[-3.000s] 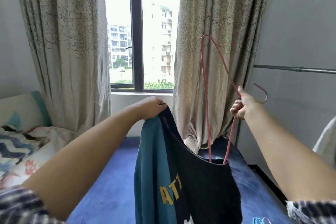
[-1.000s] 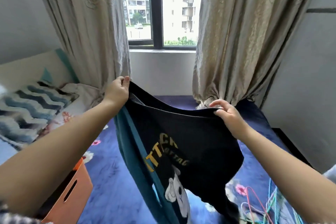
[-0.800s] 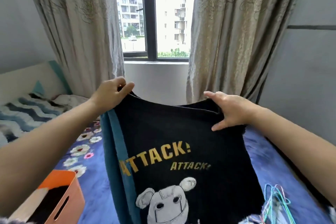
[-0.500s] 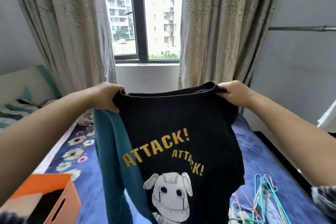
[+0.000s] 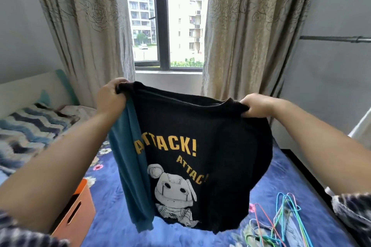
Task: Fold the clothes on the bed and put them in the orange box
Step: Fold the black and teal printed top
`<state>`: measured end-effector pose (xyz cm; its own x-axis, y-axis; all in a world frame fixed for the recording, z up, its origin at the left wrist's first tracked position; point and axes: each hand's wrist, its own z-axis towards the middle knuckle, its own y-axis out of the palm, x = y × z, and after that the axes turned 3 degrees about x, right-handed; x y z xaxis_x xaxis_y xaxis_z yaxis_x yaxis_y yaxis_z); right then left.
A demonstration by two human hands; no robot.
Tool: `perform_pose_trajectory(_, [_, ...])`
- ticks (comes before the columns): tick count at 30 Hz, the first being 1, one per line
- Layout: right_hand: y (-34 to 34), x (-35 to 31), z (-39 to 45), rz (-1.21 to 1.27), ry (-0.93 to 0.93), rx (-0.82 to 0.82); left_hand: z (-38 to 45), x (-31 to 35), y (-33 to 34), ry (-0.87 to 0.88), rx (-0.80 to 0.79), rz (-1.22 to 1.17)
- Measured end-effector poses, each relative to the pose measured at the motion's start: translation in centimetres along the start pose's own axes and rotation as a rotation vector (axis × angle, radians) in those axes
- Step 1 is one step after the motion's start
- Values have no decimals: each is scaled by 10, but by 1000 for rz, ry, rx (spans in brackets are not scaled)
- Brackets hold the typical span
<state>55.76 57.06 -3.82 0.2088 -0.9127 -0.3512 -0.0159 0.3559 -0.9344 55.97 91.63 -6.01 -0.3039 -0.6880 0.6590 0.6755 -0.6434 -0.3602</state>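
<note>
The left hand point(image 5: 110, 97) has its fingers curled round the left shoulder of a black shirt point(image 5: 202, 158), bunching the cloth in a fist at the far left end of the collar edge. The right hand point(image 5: 256, 105) does the same at the right shoulder, fingers folded over the fabric and the thumb hidden behind it. Between the two grips the neckline sags a little, and the shirt hangs front-facing in the air above the bed point(image 5: 112, 224), clear of the blue flowered cover. Yellow lettering reading ATTACK! and a pale cartoon robot show on its chest. A teal sleeve point(image 5: 132, 178) dangles down the left side, below the left wrist.

The orange box point(image 5: 77, 209) sits on the bed at near left, under the left forearm, one slotted handle facing right; what lies in it cannot be made out. A tangle of coloured wire hangers point(image 5: 281, 220) lies on the cover at near right. A zigzag-striped blanket point(image 5: 26, 132) is heaped at far left. Beige curtains point(image 5: 251, 32) frame a window point(image 5: 162, 20) at the far wall, and a dark rail point(image 5: 337, 38) runs along the right wall.
</note>
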Motion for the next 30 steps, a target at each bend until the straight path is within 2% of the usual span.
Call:
perform_pose_trajectory(2, [5, -4, -2, -189, -4, 16, -10, 3, -1, -80, 44, -108])
perform_pose_trajectory(4, [2, -6, -15, -19, -34, 120, -22, 5, -12, -127, 114, -129])
perform_pose_trajectory(5, [4, -9, -25, 118, -44, 226, -27, 3, -21, -106, 136, -85])
perform_pose_trajectory(7, [10, -12, -40, 345, -16, 438, -29, 0, -38, 18, 128, -27])
perform_pose_trajectory(8, [15, -18, -46, 382, 6, 517, -28, -3, -49, 98, 104, 3])
perform_pose_trajectory(10, [26, -30, -60, 346, 38, 569, -27, -14, -75, 281, 30, 124])
perform_pose_trajectory(13, [28, -41, -84, 25, 94, 485, -30, -36, -113, 500, -101, 378])
perform_pose_trajectory(15, [27, -51, -103, -188, 133, 324, -37, -45, -135, 546, -235, 476])
perform_pose_trajectory(17, [33, -69, -122, -273, 182, 165, -44, -55, -159, 512, -417, 540])
perform_pose_trajectory(20, [33, -86, -139, -241, 220, 74, -49, -58, -178, 374, -601, 474])
perform_pose_trajectory(22, [34, -95, -145, -258, 239, 26, -51, -62, -188, 363, -653, 450])
perform_pose_trajectory(26, [41, -100, -140, -263, 250, 39, -47, -71, -189, 387, -644, 461])
perform_pose_trajectory(30, [60, -99, -115, -435, 238, 68, -40, -85, -163, 359, -662, 531])
